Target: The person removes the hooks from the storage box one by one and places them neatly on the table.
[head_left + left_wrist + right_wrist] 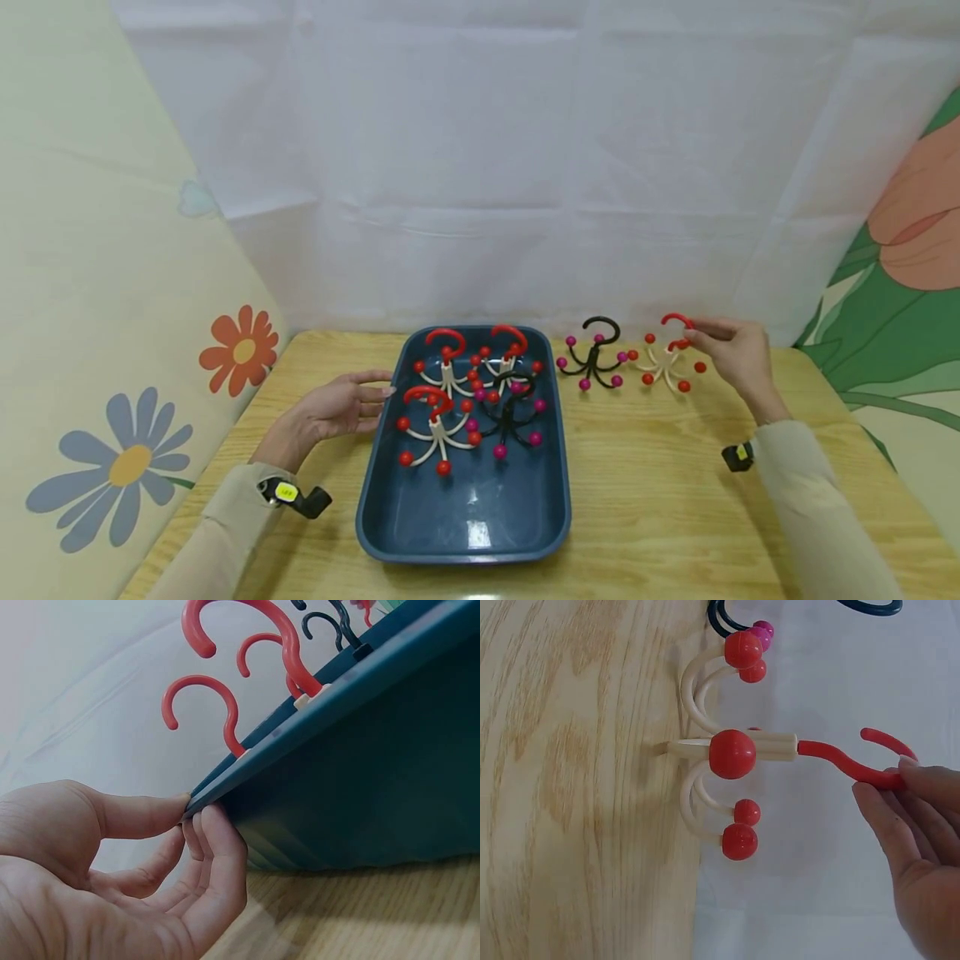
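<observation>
A dark blue tray (pixel 435 529) is resting on the wooden table (pixel 660 508), holding 3 red-hooked cream hangers (pixel 438 430) and 1 black hanger (pixel 507 415). The left hand (pixel 330 408) is pinching the tray's left rim (pixel 367 475). Farther off, to the tray's right, another black hanger (pixel 592 360) is standing, and beside it the right hand (pixel 740 360) is gripping the red hook (pixel 677 317) of the far-right cream hanger (pixel 666 362); behind, a white cloth (pixel 450 150) is hanging

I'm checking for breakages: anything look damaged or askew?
Nothing stands out: the four hook hangers in the dark blue tray stand upright, and the red-and-white hanger in the right hand looks unbroken.
</observation>
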A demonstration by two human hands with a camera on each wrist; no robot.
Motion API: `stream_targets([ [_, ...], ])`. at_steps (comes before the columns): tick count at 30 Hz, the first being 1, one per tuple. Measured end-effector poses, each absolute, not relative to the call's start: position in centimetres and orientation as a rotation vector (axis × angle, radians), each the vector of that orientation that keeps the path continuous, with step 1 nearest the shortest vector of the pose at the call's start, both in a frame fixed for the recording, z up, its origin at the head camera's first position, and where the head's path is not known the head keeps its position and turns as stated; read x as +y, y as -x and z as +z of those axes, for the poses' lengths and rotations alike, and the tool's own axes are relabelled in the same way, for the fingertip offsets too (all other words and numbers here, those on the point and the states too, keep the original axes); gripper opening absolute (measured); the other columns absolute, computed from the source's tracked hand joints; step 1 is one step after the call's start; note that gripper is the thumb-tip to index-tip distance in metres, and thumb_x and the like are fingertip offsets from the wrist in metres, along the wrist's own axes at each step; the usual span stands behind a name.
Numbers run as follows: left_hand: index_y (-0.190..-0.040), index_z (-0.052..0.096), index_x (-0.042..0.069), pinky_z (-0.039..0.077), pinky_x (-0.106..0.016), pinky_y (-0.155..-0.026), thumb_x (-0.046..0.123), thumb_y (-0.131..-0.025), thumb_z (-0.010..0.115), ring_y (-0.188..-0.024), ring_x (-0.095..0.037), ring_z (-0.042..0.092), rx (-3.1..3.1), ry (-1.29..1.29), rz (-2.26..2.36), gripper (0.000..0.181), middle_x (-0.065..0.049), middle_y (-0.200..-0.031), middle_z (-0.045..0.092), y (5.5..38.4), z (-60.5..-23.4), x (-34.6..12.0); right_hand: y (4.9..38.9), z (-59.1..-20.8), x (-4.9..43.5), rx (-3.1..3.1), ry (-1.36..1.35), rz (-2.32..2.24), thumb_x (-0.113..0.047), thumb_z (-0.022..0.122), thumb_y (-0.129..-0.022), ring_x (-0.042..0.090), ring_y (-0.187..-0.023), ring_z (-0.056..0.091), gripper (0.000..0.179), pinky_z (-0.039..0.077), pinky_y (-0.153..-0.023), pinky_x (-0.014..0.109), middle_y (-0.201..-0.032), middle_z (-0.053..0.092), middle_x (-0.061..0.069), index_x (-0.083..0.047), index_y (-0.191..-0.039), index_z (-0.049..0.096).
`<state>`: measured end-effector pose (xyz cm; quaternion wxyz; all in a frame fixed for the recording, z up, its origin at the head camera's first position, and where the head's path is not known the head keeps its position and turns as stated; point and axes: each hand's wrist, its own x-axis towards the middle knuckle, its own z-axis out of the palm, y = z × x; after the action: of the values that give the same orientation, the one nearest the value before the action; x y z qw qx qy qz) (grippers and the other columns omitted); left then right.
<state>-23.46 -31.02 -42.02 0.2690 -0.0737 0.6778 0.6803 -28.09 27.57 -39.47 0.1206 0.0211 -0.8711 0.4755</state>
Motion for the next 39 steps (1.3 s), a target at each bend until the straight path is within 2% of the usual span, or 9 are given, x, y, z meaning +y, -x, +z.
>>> stream_targets([
  [9, -0.151, 0.043, 0.008, 0.062, -0.028, -0.08, 0.016, -0.107, 0.06, -0.089, -0.011, 0.071, 1.825, 0.2, 1.838, 0.047, 0.003, -0.101, 0.076, 23.6, -42.1, -30.9, 28.6, -39.9, 28.3, -2.575, -0.065, 1.377, -0.018, 0.068, -0.104, -0.017, -0.079, 0.064, 0.038, 0.055, -0.07, 0.009, -0.125, 0.071, 0.03, 0.006, -0.133, 0.067],
  [16, -0.15, 0.044, 0.008, 0.062, -0.028, -0.08, 0.015, -0.107, 0.059, -0.089, -0.012, 0.072, 1.815, 0.195, 1.848, 0.046, 0.003, -0.101, 0.077, 23.6, -42.2, -31.1, 28.9, -39.5, 28.7, -2.632, -0.094, 1.263, -0.014, 0.067, -0.104, -0.021, -0.077, 0.058, 0.034, 0.05, -0.07, 0.006, -0.126, 0.071, 0.029, 0.005, -0.132, 0.068],
  [18, -0.149, 0.046, 0.009, 0.062, -0.029, -0.08, 0.015, -0.107, 0.06, -0.089, -0.012, 0.072, 1.811, 0.192, 1.852, 0.045, 0.002, -0.101, 0.077, 23.6, -42.3, -31.2, 28.9, -39.5, 28.6, -2.644, -0.092, 1.215, -0.013, 0.067, -0.103, -0.012, -0.081, 0.064, 0.033, 0.049, -0.069, 0.006, -0.125, 0.072, 0.028, 0.004, -0.131, 0.069],
  [21, -0.147, 0.047, 0.01, 0.062, -0.028, -0.08, 0.015, -0.107, 0.06, -0.088, -0.012, 0.072, 1.808, 0.195, 1.853, 0.043, 0.003, -0.1, 0.077, 23.6, -42.3, -31.2, 29.0, -39.4, 28.5, -2.644, -0.099, 1.176, -0.01, 0.067, -0.103, 0.018, -0.094, 0.077, 0.032, 0.048, -0.068, 0.005, -0.126, 0.072, 0.028, 0.004, -0.131, 0.069],
  [24, -0.149, 0.045, 0.009, 0.062, -0.028, -0.08, 0.015, -0.107, 0.06, -0.089, -0.011, 0.071, 1.811, 0.198, 1.848, 0.045, 0.003, -0.101, 0.076, 23.6, -42.2, -31.1, 28.9, -39.1, 28.2, -2.639, -0.1, 1.186, -0.009, 0.066, -0.103, 0.044, -0.115, 0.072, 0.035, 0.046, -0.069, 0.002, -0.131, 0.07, 0.029, 0.005, -0.135, 0.066],
  [28, -0.151, 0.043, 0.008, 0.062, -0.028, -0.08, 0.015, -0.107, 0.059, -0.09, -0.012, 0.071, 1.824, 0.205, 1.837, 0.047, 0.002, -0.102, 0.076, 23.6, -42.1, -31.0, 28.4, -38.5, 27.6, -2.639, -0.109, 1.18, -0.013, 0.067, -0.103, 0.05, -0.127, 0.064, 0.041, 0.063, -0.087, 0.028, -0.142, 0.062, 0.031, 0.004, -0.139, 0.063],
  [31, -0.149, 0.044, 0.008, 0.062, -0.029, -0.081, 0.015, -0.107, 0.058, -0.09, -0.012, 0.071, 1.828, 0.211, 1.833, 0.045, 0.002, -0.103, 0.076, 23.6, -42.1, -31.0, 27.8, -37.8, 26.7, -2.629, -0.126, 1.127, -0.014, 0.07, -0.101, 0.054, -0.132, 0.059, 0.042, 0.057, -0.097, 0.055, -0.149, 0.057, 0.031, 0.003, -0.14, 0.063],
  [36, -0.149, 0.044, 0.009, 0.061, -0.029, -0.081, 0.015, -0.108, 0.059, -0.091, -0.012, 0.07, 1.822, 0.216, 1.833, 0.044, 0.002, -0.103, 0.076, 23.5, -42.1, -31.0, 26.8, -36.5, 24.9, -2.57, -0.167, 1.103, -0.016, 0.073, -0.099, 0.054, -0.131, 0.06, 0.043, 0.056, -0.099, 0.062, -0.149, 0.058, 0.028, 0.0, -0.138, 0.065],
  [39, -0.149, 0.044, 0.01, 0.061, -0.028, -0.081, 0.016, -0.108, 0.059, -0.091, -0.012, 0.07, 1.818, 0.204, 1.832, 0.045, 0.003, -0.103, 0.075, 23.5, -42.1, -31.0, 26.3, -35.9, 23.8, -2.54, -0.236, 1.118, -0.016, 0.074, -0.099, 0.05, -0.128, 0.063, 0.041, 0.058, -0.097, 0.057, -0.146, 0.061, 0.026, 0.0, -0.136, 0.066],
])
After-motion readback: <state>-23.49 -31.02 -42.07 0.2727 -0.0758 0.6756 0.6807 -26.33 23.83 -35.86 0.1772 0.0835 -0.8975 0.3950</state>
